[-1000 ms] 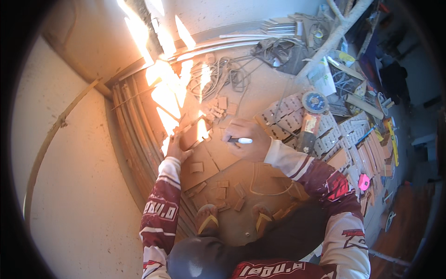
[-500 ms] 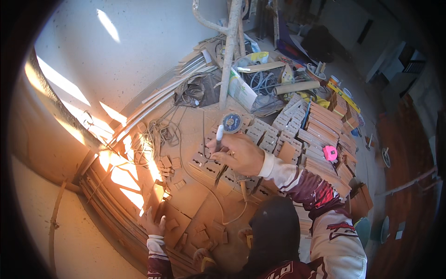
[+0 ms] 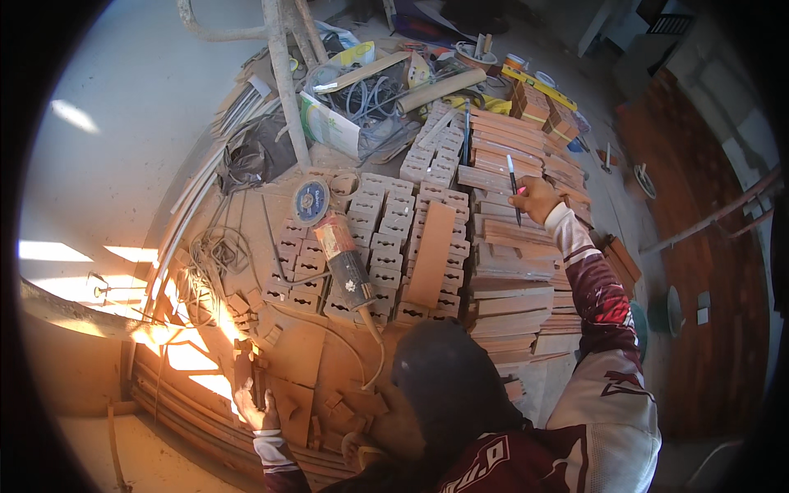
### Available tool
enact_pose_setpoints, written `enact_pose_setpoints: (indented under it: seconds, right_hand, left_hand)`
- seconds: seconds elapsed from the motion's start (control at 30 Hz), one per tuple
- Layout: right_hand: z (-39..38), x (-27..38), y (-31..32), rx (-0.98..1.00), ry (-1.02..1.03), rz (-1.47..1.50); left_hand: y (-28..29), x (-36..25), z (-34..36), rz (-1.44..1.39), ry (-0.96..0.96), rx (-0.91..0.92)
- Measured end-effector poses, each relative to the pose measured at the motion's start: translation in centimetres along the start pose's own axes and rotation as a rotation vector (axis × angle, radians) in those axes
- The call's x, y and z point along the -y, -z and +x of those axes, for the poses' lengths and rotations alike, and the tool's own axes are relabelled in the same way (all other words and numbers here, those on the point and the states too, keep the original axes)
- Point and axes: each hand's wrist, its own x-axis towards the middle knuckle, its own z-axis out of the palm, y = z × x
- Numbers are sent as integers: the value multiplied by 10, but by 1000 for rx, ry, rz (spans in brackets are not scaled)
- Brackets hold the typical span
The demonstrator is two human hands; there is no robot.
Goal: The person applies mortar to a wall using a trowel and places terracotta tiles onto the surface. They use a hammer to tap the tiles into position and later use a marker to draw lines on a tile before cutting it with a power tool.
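My right hand (image 3: 540, 200) is closed on a slim marker (image 3: 514, 182) with a white upper part and dark lower part. It hovers over the stacked terracotta tiles (image 3: 514, 283). A bit of a pink tape measure (image 3: 521, 190) shows by its fingertips; I cannot tell whether they grip it. At the lower left, my left hand (image 3: 259, 409) has thumb and fingers around the low end of a narrow terracotta tile piece (image 3: 243, 366), in strong sunlight. An angle grinder (image 3: 341, 255) with a blue-centred disc lies on the hollow bricks (image 3: 382, 238), nearest neither hand.
A single long tile (image 3: 431, 255) lies across the bricks. Tangled cable (image 3: 218, 251) and broken tile pieces (image 3: 357, 403) litter the dusty floor at left. Farther back are a leaning pole (image 3: 288, 90), a full bag (image 3: 329, 123) and a yellow spirit level (image 3: 540, 89). My dark-clothed knee (image 3: 452, 386) is in front.
My right hand has swung right, from above the grinder to the pink tape measure on the tiles, still holding the marker. The view has shifted, uncovering the grinder. My left hand stays near the tile piece.
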Motion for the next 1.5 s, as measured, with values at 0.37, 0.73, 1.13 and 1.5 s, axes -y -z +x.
enact_pose_setpoints:
  seconds: [0.37, 0.73, 1.13, 1.5]
  right_hand:
    - [2, 29, -87, 270, -197, 328]
    - [56, 76, -118, 36, 50, -127]
    - [78, 54, -118, 163, -44, -92]
    - [74, 90, -124, 146, 163, -276]
  left_hand:
    - [-6, 8, -22, 36, 7, 90]
    - [-12, -6, -40, -67, 134, 71]
    - [-12, -16, -70, -180, 283, 176]
    - [-32, 5, -79, -347, 309, 98]
